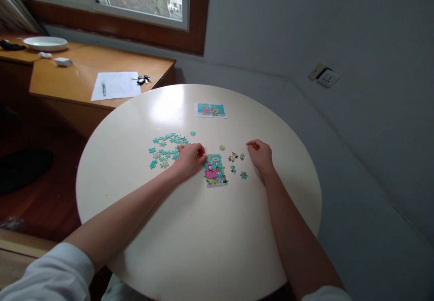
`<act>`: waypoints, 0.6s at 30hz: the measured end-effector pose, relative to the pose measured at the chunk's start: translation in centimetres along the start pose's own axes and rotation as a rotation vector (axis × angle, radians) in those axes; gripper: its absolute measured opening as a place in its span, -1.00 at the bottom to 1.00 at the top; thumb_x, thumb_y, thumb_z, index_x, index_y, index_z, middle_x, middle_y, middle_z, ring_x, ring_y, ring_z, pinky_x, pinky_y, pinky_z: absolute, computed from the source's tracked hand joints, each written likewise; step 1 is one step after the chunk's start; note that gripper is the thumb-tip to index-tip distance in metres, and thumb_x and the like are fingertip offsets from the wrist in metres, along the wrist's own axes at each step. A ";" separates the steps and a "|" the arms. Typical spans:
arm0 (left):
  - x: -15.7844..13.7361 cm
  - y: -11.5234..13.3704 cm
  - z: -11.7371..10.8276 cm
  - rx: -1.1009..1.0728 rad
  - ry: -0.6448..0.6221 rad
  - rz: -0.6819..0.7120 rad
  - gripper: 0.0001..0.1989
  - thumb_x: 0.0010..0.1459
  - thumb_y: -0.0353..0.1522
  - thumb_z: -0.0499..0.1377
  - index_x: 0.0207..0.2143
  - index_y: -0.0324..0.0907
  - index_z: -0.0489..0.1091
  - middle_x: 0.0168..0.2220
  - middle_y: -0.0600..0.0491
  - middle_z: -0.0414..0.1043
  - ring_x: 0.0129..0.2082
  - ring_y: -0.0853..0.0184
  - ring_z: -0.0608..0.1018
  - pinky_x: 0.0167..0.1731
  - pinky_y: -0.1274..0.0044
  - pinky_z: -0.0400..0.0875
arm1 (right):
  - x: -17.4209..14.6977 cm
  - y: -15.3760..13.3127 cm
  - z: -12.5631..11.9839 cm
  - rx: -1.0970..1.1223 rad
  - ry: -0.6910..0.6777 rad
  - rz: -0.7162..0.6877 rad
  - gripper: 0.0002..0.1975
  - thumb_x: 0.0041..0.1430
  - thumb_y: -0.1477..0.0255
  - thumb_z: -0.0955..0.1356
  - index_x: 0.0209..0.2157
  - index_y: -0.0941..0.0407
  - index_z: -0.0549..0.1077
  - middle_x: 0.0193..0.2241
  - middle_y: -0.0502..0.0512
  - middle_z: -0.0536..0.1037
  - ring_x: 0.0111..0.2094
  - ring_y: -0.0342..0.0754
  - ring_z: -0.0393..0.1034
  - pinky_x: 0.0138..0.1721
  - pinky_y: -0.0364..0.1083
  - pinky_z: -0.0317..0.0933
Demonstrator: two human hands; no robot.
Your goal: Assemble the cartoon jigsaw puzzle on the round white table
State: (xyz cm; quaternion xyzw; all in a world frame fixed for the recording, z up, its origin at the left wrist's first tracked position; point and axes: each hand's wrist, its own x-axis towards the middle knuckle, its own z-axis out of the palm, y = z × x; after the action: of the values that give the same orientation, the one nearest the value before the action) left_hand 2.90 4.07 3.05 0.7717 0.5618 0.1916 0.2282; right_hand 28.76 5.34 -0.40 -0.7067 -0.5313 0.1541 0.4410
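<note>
A partly joined jigsaw puzzle (214, 171) with a pink starfish and a pale green cartoon figure lies on the round table. My left hand (190, 158) is at its upper left corner, fingers curled and pressed together; what they hold, if anything, is hidden. Left of that hand, partly behind it, are several loose turquoise puzzle pieces (163, 152). My right hand (261, 155) rests on the table right of the puzzle, fingers curled in and nothing visible in them. Between it and the puzzle lie several darker, multicoloured pieces (233, 156). A yellowish piece (222, 148) lies above the puzzle.
A printed reference picture (210, 110) lies at the far side of the white round table (203, 237). On the wooden desk (81, 61) behind are paper (117, 85) with a pen, keys (143, 80), a small white box (63, 62) and a white plate (46, 44).
</note>
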 end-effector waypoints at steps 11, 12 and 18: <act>0.0 0.0 -0.2 -0.086 0.061 -0.031 -0.85 0.05 -0.45 0.10 -0.31 -0.17 0.42 -0.40 0.08 0.49 -0.34 0.28 0.51 -0.08 0.33 0.15 | 0.0 -0.1 0.0 -0.019 0.007 -0.003 -0.83 -0.11 0.44 0.27 -0.50 0.13 0.49 -0.58 0.02 0.48 -0.49 -0.09 0.29 -0.36 -0.09 0.17; 0.0 0.0 -0.3 -0.083 0.057 -0.033 -0.85 0.05 -0.45 0.10 -0.30 -0.17 0.43 -0.40 0.08 0.49 -0.33 0.28 0.51 -0.08 0.33 0.15 | 0.0 -0.1 0.0 -0.019 0.008 -0.001 -0.83 -0.12 0.44 0.27 -0.50 0.13 0.49 -0.58 0.02 0.48 -0.49 -0.09 0.29 -0.36 -0.09 0.17; -0.2 -0.2 -1.1 0.026 -0.013 -0.007 -0.83 0.16 -0.32 0.07 -0.35 -0.19 0.43 -0.33 0.01 0.49 -0.23 0.20 0.50 -0.08 0.30 0.11 | 0.0 -0.2 -0.1 -0.014 -0.003 -0.001 -0.82 -0.13 0.43 0.26 -0.50 0.13 0.48 -0.58 0.03 0.48 -0.50 -0.09 0.28 -0.37 -0.09 0.18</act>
State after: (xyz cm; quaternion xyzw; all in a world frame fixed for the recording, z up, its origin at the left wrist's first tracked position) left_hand 2.04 4.14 3.83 0.7739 0.5655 0.1784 0.2223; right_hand 28.70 5.30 -0.16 -0.7091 -0.5336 0.1512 0.4355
